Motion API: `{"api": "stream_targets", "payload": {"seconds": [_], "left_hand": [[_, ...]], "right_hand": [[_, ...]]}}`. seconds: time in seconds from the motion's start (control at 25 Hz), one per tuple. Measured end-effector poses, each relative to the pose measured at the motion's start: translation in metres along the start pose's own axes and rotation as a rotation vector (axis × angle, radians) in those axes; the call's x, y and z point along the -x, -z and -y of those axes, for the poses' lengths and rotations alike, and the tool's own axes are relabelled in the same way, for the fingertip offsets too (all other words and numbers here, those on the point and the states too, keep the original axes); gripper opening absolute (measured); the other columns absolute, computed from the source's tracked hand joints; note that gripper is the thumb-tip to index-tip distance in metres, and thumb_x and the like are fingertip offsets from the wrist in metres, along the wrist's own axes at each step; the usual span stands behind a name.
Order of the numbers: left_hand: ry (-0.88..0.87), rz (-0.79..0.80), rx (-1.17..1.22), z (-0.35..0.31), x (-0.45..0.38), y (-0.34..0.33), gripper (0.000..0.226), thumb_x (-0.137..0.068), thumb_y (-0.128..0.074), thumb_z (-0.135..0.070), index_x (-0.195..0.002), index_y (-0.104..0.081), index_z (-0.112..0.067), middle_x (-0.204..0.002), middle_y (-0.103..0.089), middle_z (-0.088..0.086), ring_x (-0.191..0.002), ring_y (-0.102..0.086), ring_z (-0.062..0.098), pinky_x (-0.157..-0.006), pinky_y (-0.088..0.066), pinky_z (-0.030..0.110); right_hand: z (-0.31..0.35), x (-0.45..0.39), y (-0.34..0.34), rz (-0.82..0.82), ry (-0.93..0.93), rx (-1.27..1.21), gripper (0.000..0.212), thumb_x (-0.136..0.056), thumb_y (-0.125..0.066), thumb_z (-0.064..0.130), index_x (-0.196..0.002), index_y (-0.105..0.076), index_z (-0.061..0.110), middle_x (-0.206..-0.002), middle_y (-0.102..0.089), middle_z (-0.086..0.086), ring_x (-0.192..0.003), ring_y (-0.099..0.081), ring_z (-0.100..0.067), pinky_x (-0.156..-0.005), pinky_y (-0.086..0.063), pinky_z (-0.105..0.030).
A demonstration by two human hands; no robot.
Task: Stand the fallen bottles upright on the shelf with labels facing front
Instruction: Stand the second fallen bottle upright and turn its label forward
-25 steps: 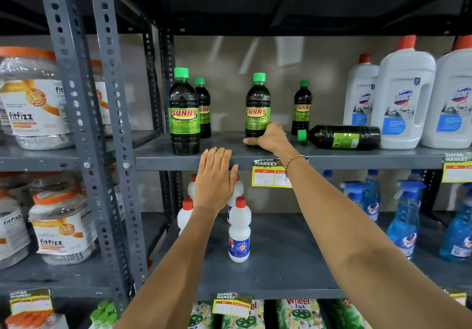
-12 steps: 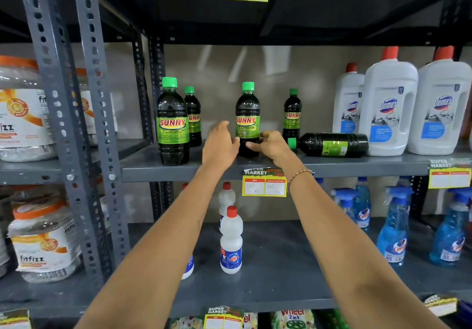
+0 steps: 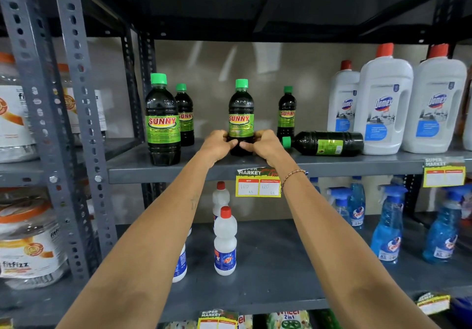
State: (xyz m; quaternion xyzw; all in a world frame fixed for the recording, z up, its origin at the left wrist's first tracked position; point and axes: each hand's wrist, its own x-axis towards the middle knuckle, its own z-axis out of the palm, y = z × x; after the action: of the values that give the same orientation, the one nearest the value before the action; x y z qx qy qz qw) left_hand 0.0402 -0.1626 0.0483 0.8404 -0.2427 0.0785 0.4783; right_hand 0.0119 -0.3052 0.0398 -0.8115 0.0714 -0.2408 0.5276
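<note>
A dark Sunny bottle with a green cap stands upright mid-shelf, its label to the front. My left hand and my right hand clasp its base from either side. Just right of my right hand a fallen Sunny bottle lies on its side, cap pointing left. Three more Sunny bottles stand upright: a front one at the left, one behind it, and one at the back. All rest on the grey metal shelf.
White Domex bottles stand right of the fallen bottle. Perforated grey uprights rise at the left beside Fitfizz jars. Below are small white bottles and blue spray bottles. Price tags hang on the shelf edge.
My left hand rose from the shelf edge and closed on the base of the middle bottle beside my right hand. The camera moved closer.
</note>
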Motion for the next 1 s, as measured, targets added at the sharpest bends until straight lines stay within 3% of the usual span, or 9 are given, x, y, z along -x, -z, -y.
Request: {"api": "stream_targets", "payload": {"seconds": [0.48,0.68,0.84,1.0], "left_hand": [[-0.041,-0.119,-0.048,-0.004,0.01,-0.007,0.03,-0.086,-0.067,-0.021,-0.11,-0.063,-0.002,-0.109,-0.068,0.015,-0.104,-0.063,0.027,-0.09,-0.047,0.033],[-0.042,-0.171,-0.011,-0.013,0.039,-0.001,0.033,-0.08,-0.074,-0.022,-0.106,-0.066,-0.003,-0.104,-0.071,0.015,-0.1,-0.065,0.026,-0.092,-0.05,0.038],[-0.053,-0.202,-0.011,-0.019,0.05,0.001,0.036,-0.079,-0.074,-0.025,-0.107,-0.066,-0.004,-0.104,-0.071,0.014,-0.099,-0.065,0.024,-0.092,-0.05,0.036],[-0.081,-0.224,0.002,-0.021,0.068,0.0,0.041,-0.079,-0.074,-0.027,-0.112,-0.065,-0.004,-0.108,-0.069,0.015,-0.101,-0.065,0.024,-0.09,-0.05,0.032]], "right_hand": [[-0.001,0.001,0.0,0.047,-0.04,0.076,0.041,-0.082,-0.07,0.017,-0.122,-0.062,0.009,-0.115,-0.07,-0.015,-0.111,-0.065,-0.029,-0.101,-0.05,-0.045],[0.014,0.034,0.013,0.087,-0.011,0.114,0.036,-0.086,-0.066,0.014,-0.122,-0.063,0.008,-0.113,-0.071,-0.016,-0.097,-0.062,-0.022,-0.1,-0.05,-0.043],[0.02,0.044,0.021,0.111,0.002,0.097,0.034,-0.086,-0.066,0.012,-0.12,-0.063,0.008,-0.114,-0.07,-0.016,-0.111,-0.064,-0.029,-0.102,-0.049,-0.046],[0.023,0.06,0.027,0.144,0.02,0.124,0.033,-0.088,-0.064,0.012,-0.121,-0.063,0.007,-0.116,-0.069,-0.015,-0.108,-0.063,-0.026,-0.103,-0.048,-0.045]]}}
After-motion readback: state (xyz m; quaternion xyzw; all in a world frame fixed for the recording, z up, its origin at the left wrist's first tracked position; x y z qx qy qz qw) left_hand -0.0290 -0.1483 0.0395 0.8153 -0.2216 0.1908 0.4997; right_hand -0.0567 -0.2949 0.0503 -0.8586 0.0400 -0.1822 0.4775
